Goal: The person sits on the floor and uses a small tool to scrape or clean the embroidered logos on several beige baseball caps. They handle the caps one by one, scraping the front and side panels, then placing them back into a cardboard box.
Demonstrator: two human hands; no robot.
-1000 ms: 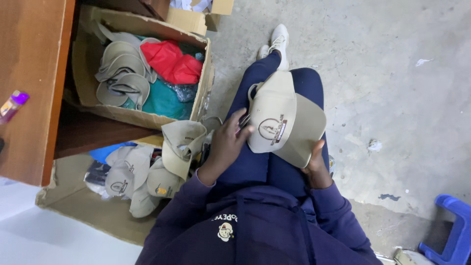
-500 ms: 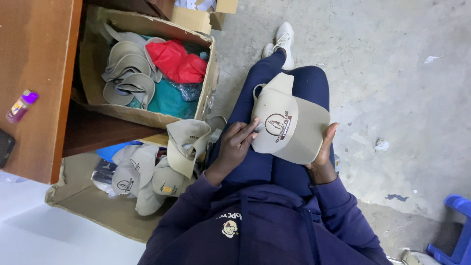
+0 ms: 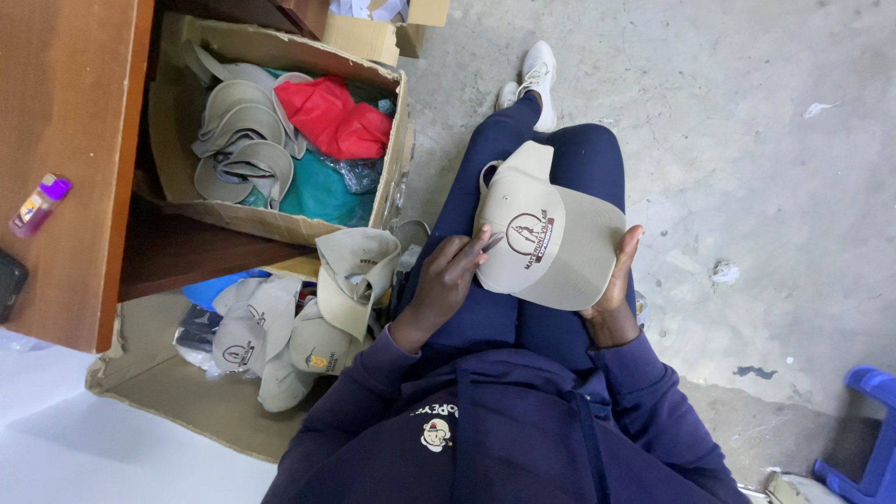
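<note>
Rough concrete floor point(image 3: 747, 140), both hands' fingers gripping soft beige domed cap point(image 3: 551, 238), cardboard box point(image 3: 387, 159) beside.

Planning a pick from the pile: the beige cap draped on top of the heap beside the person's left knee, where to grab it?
Grip the beige cap by its brim edge, coming from above. It lies uppermost on the pile of caps, brim hanging down and free, crown soft and crumpled. The left hand is nearest.
</note>
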